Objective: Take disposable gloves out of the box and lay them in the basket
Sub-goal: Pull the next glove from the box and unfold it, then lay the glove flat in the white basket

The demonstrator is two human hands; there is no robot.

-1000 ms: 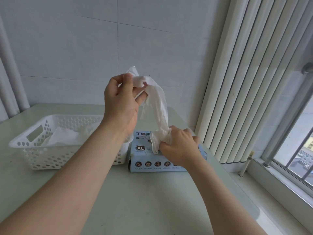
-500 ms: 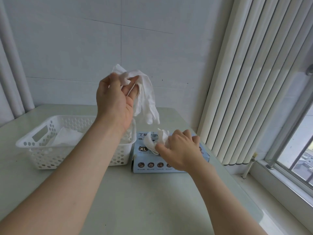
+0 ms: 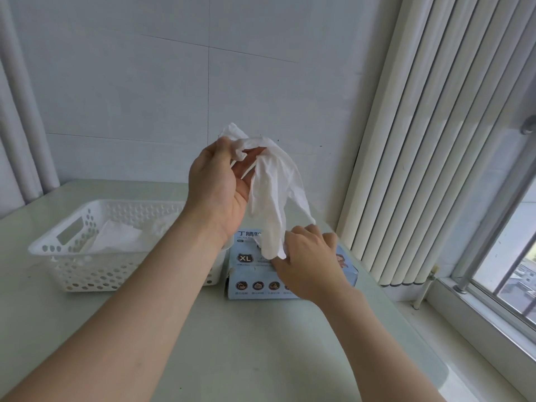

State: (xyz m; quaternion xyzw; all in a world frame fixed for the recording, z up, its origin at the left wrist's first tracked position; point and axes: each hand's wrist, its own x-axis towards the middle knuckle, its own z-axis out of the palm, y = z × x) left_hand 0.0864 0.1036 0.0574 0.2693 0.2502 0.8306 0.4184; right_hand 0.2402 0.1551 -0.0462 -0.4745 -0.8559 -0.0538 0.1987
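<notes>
Holds a white disposable glove up in the air with the left hand, pinching its crumpled top. Lets the glove hang down to the blue glove box on the table. Has the right hand at the box top with curled fingers, right by the glove's bottom end; cannot tell if gripping it. Has more gloves lying in the white basket, just left of the box.

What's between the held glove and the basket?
Nothing visible. The left hand holds the glove up, right of the basket, whose top is open. The right hand is at the glove's lower end over the box.
</notes>
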